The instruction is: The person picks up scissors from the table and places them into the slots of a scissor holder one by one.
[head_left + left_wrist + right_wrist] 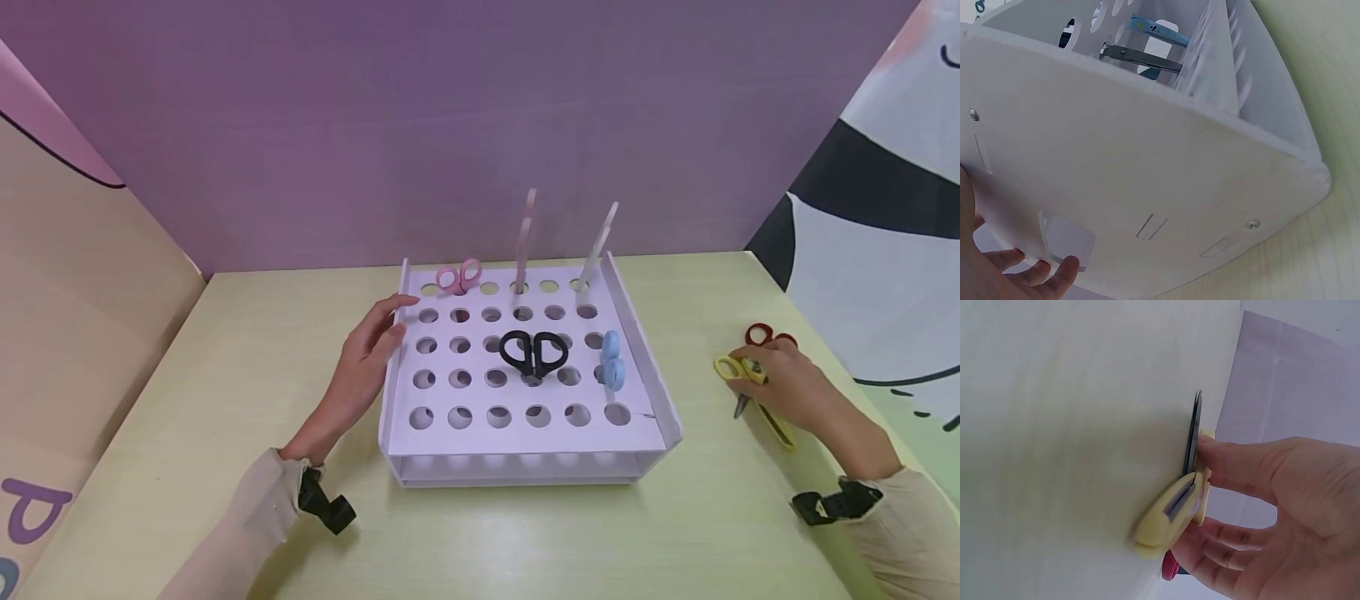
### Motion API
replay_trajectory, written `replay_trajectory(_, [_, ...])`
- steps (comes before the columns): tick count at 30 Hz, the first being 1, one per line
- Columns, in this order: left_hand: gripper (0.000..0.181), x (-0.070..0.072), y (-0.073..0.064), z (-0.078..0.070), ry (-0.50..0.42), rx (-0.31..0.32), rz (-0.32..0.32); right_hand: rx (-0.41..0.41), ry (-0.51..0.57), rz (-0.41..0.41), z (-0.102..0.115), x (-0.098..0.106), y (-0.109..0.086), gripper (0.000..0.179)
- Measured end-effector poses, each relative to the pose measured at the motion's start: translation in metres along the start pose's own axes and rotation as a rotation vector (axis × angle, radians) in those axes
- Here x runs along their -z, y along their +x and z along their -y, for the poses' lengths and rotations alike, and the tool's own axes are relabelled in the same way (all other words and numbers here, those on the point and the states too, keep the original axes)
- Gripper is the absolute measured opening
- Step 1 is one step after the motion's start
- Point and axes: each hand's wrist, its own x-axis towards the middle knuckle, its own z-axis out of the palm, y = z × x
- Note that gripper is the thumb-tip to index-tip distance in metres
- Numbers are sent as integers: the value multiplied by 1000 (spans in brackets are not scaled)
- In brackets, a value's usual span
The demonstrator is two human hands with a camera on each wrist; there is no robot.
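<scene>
My left hand (pixel 360 358) rests against the left side of a white rack (pixel 480 442) with rows of round holes. Its index finger reaches over the top edge; in the left wrist view, fingertips (pixel 1069 265) lie at a cutout in the side panel (pixel 1116 162). At the table's right, my right hand (pixel 787 383) pinches yellow scissors (pixel 727 367) by the handles, blades pointing down and to the left. Below that hand is a long yellow piece (pixel 780 432), slotted in the right wrist view. Red-handled scissors (pixel 759 333) lie just behind it, partly hidden.
In the rack stand black scissors (pixel 534 354), light blue scissors (pixel 612 362), pink scissors (pixel 459 277), and two upright handles at the back, one pale pink (pixel 522 250), one whitish (pixel 597 246). A purple wall (pixel 465 133) rises behind the pale table (pixel 285 333).
</scene>
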Motion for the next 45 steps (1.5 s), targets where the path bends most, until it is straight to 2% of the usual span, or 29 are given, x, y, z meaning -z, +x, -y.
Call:
replay_trajectory(6, [35,0,1,-1,-1,-5,4,-4,-7,7,1,3,-1,47])
replay_trajectory(14, [35,1,2,-2,5,-5,2,19,13,-48,-3,5,1,44])
replay_trajectory(20, [35,3,4,-4,17,-10,3,-29,44,-75,-1,9,1,63])
replay_trajectory(24, [35,3,5,-5,27,-5,-1,-66,84,-38,3,13,5,73])
replay_trajectory(31, [35,4,5,-5,26,8,-7,-12,122,-19,18,14,7,60])
replay_trajectory(38, [34,3,6,-5,40,1,-8,49,95,-153,28,17,0,48])
replay_trajectory(45, [34,1,1,-1,36,25,-5,55,115,-232,38,21,-10,41])
